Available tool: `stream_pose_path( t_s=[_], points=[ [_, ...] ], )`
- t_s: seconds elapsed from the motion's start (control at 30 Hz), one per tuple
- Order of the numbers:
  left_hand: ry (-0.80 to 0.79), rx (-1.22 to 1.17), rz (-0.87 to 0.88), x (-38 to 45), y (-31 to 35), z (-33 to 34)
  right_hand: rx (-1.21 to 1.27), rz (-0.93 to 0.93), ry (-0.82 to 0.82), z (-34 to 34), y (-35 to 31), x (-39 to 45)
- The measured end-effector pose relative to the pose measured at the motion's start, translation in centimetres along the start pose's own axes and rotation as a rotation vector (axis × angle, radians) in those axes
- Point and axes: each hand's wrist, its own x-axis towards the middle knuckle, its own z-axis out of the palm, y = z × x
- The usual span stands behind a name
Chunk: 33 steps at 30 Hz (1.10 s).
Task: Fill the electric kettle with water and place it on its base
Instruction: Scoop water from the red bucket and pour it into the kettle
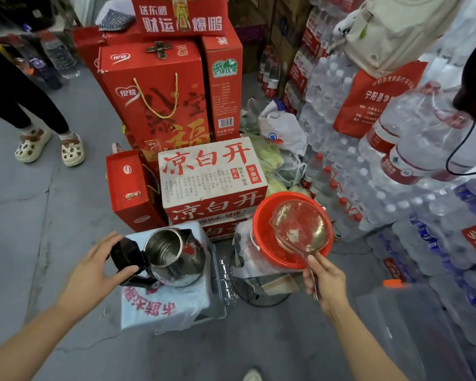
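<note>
While the wide lens is bending the edges of the head view, the stacked water bottles point(341, 149) on the right are blurring together and their labels are hard to read. Whether the kettle point(173, 257) is sitting on its base is impossible to tell, since a white plastic bag point(154, 306) is draping the stand beneath it. The kettle is standing upright, near and left of centre, with its black lid point(125, 254) swung open and its steel inside showing; any water in it is hard to make out. The left hand point(94, 270) is reaching in from the near left, fingers spread loosely around the raised lid, thumb touching its edge, not clenching. The right hand point(323, 281) is coming in from the near right, closing around the handle of a clear ladle point(300, 226). The ladle's bowl is hanging over a red basin point(261, 229), just right of the kettle. Red boxes point(154, 100) are piling up on the far side.
</note>
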Motion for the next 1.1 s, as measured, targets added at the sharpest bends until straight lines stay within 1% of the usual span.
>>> stream_pose_path(
  t_s=[0.17,0.3,0.57,0.8,1.1],
  points=[
    [-0.018,-0.054,0.001,-0.1,-0.7,0.2,-0.016,-0.111,-0.066,-0.3,-0.9,-3.1],
    [-0.017,-0.105,0.005,-0.1,-1.3,0.4,-0.027,-0.142,-0.128,0.9,-1.8,-5.9],
    [-0.056,-0.128,0.029,0.5,-1.7,1.1,-0.019,-0.156,-0.263,7.0,-1.5,-12.0],
    [-0.075,-0.102,0.062,0.6,-2.5,1.0,-0.067,-0.188,-0.382,12.5,0.3,-15.1],
    [-0.075,-0.114,0.093,0.7,-2.3,1.0,-0.214,-0.222,-0.297,16.2,3.0,-14.7]
  ],
)
